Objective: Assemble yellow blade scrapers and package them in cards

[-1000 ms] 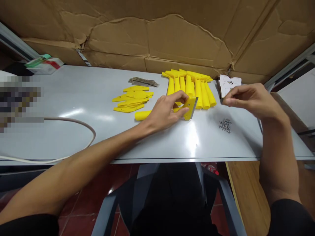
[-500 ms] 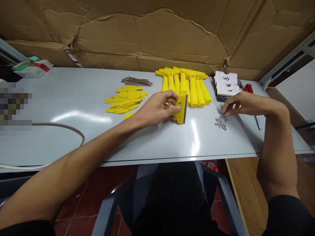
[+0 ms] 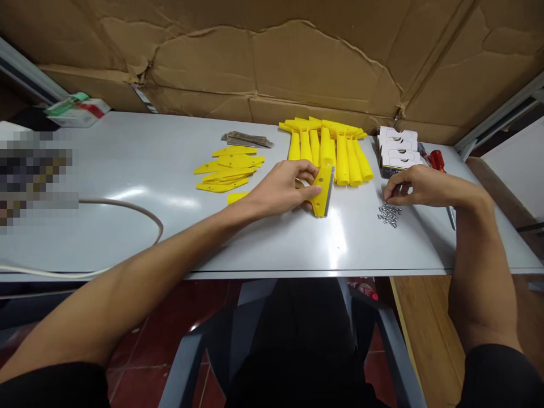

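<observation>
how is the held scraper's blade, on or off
On: the metal blade shows along the edge of the yellow scraper in the left hand.

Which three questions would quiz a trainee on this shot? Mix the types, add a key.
1. True or false: the left hand holds a yellow scraper with a metal blade along its edge.
2. Multiple choice: which of these is closest to the right hand?
A) the metal strips
B) the pile of small screws
C) the white cord
3. Fill in: from the person's view, the flat yellow plates lie to the ____ of the group of yellow handles.

Key: 1. True. 2. B. 3. left.
</observation>
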{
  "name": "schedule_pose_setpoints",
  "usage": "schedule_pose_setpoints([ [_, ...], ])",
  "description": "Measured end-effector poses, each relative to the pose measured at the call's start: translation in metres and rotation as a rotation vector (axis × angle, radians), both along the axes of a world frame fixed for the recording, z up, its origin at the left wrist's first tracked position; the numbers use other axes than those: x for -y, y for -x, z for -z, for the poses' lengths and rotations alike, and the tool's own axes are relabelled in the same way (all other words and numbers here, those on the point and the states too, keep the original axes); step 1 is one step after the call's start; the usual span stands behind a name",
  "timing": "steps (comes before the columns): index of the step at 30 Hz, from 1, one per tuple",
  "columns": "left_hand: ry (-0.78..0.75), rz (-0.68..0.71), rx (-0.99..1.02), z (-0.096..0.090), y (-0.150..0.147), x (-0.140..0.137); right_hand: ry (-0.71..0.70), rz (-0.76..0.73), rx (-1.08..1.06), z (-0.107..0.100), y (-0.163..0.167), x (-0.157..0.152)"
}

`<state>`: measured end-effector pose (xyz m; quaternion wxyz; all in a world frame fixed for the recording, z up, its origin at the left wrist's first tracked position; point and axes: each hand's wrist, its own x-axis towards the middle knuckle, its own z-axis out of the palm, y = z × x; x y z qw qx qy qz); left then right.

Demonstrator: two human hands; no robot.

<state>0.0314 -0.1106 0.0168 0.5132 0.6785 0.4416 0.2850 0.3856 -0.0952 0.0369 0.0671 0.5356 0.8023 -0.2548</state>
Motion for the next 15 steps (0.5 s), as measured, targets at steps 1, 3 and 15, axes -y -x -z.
schedule_pose_setpoints([
  [1,0.004,-0.005,-0.002,-0.001,0.0,0.0,-0.013,-0.005,0.012,0.0,0.002,0.001],
  [3,0.007,-0.007,-0.002,-0.001,-0.001,0.001,-0.033,-0.001,0.02,0.0,0.004,0.001],
  [15,-0.063,0.012,0.008,0.004,-0.002,0.001,-0.355,0.097,-0.276,0.004,0.029,0.009],
])
